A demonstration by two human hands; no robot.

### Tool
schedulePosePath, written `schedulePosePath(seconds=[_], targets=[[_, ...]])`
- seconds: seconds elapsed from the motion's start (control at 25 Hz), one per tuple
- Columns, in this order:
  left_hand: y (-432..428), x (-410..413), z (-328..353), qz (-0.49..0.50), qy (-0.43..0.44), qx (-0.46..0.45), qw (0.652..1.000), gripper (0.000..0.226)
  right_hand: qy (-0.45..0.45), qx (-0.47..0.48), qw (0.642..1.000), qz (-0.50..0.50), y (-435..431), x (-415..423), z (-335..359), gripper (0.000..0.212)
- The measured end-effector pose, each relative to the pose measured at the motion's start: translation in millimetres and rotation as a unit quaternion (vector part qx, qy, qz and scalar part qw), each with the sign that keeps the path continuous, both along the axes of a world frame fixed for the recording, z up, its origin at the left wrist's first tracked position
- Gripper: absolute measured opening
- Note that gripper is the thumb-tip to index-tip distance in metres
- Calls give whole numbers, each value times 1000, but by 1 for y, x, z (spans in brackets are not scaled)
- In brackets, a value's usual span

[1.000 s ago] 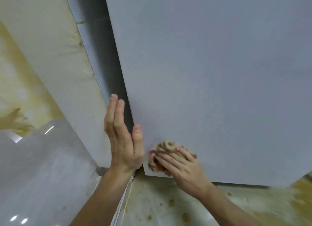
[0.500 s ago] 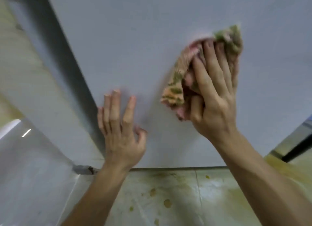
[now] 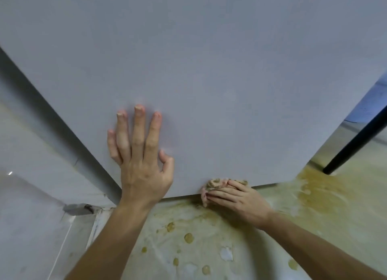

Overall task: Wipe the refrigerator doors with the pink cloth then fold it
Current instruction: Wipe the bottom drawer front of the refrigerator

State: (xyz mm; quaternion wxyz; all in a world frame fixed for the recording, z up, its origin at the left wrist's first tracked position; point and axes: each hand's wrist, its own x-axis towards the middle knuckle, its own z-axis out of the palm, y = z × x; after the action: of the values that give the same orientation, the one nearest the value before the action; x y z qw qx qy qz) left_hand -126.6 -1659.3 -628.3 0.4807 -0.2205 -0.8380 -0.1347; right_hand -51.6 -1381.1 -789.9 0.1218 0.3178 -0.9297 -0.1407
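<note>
Grey-white metal fills the view: that's the refrigerator door (image 3: 209, 70), and the left hand (image 3: 142, 166) lies flat on it, fingers straight and a little apart, thumb crooked to the side, holding nothing. Down at the door's bottom edge the right hand (image 3: 236, 198) curls its fingers over the pink cloth (image 3: 215, 184), which is bunched into a wad. Only a tuft pokes out above the fingertips, pressed against the door right at the lip. Below those knuckles lies a stained, blotchy floor (image 3: 209, 237), and well off past the right hand's little-finger side a black leg (image 3: 356, 145) stands on it. The wiping looks to be at the lowest strip of the panel. To do it well, I'd say brace with the flat left palm so the door doesn't swing, press the wad firmly and sweep along the edge in overlapping passes. Mind the cloth doesn't drag onto that dirty floor just under the fingers. Folding is not yet begun.
</note>
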Motion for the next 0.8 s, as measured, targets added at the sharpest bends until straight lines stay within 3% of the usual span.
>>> schedulePosePath(seconds=[0.12,0.2,0.28,0.36,0.44,0.52,0.68,0.8], targets=[[23,11,-14,-32,10,-45,998,94,62,-65,996,-10,17,3,28,78],[40,13,-15,-50,18,-51,997,92,158,-190,969,-25,21,-4,72,76],[55,12,-13,-54,17,-42,998,90,257,-322,910,-53,21,-17,129,52],[69,13,-13,-54,12,-28,998,89,343,-419,838,-75,12,-32,169,57],[80,14,-14,-50,5,-15,999,90,374,-459,802,-77,-5,-41,169,68],[86,14,-13,-46,1,-5,999,92,356,-419,832,-73,-16,-38,125,80],[89,14,-13,-34,-6,-14,999,96,211,-196,956,-51,21,-6,15,83],[90,15,-13,-27,-6,-15,1000,96,107,-82,989,-58,60,20,-20,105]])
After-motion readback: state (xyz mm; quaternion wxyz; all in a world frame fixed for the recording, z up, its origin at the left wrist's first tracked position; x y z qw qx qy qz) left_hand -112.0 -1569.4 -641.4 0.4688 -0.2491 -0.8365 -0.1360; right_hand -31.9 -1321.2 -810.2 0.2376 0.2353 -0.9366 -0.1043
